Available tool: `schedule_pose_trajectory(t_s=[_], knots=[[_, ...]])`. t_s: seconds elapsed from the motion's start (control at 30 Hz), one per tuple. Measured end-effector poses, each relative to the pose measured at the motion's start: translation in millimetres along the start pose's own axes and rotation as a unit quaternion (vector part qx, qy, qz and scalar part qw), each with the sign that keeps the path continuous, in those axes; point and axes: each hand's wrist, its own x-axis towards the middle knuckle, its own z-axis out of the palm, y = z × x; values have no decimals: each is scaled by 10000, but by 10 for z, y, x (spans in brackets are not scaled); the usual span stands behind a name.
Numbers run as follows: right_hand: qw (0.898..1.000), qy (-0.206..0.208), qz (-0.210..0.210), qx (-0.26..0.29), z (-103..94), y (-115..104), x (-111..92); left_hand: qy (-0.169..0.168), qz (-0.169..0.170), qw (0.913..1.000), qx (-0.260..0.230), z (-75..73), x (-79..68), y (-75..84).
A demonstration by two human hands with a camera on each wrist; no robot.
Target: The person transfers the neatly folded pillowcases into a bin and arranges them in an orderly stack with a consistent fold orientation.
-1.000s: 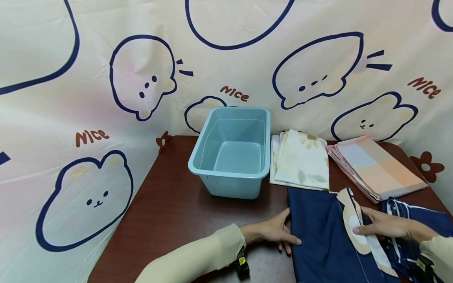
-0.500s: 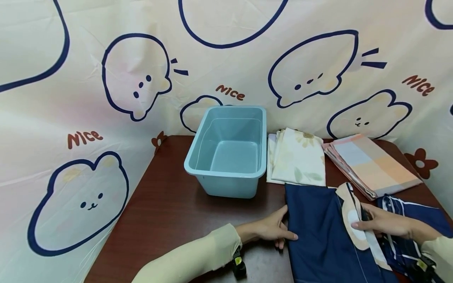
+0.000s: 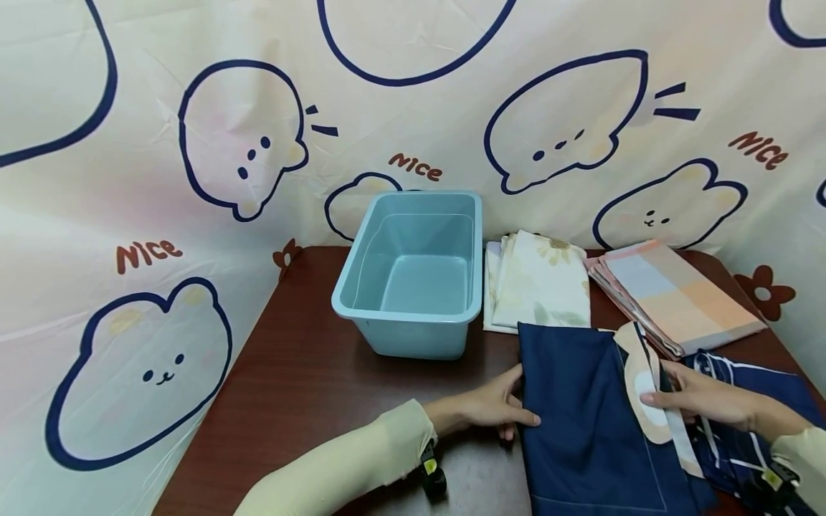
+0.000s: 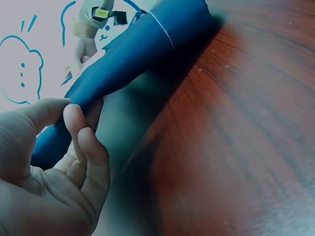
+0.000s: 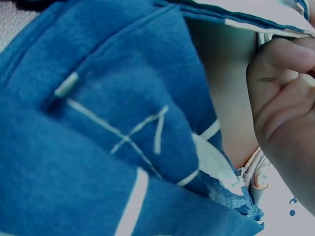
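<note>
A folded navy cloth (image 3: 568, 408) with a beige and white printed strip (image 3: 645, 401) along its right part spans the space between the two hands. My left hand (image 3: 493, 403) pinches its left edge; in the left wrist view the thumb and fingertips (image 4: 74, 118) close on the fabric's fold. On the other side, my right hand (image 3: 713, 398) grips the right edge with the thumb on top of the printed strip. Beneath and beside the right hand lies a second navy cloth (image 3: 784, 394) with white lines, which fills much of the right wrist view.
A light blue plastic basin (image 3: 406, 335) stands at the back middle of the brown table (image 3: 310, 387). To its right are a folded white floral cloth (image 3: 548, 287) and a folded checked cloth (image 3: 690, 294). A printed curtain (image 3: 361, 107) hangs behind the table.
The navy cloth has shifted slightly away from me, and its far edge now overlaps the white floral cloth's near edge. Both hands keep their hold. The head view has turned slightly right.
</note>
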Motion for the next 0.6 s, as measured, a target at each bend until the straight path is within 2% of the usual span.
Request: schedule_pose_trajectory(t_s=[0.17, 0.47, 0.6], knots=[[9999, 135, 33, -92, 3, -76, -25, -63, -17, 9999, 98, -29, -2, 89], [9982, 373, 145, -435, 10, -224, -82, 45, -184, 9996, 199, -20, -29, 188], [9969, 540, 191, -540, 10, -261, -84, 80, -156, 9994, 307, -30, -34, 225]])
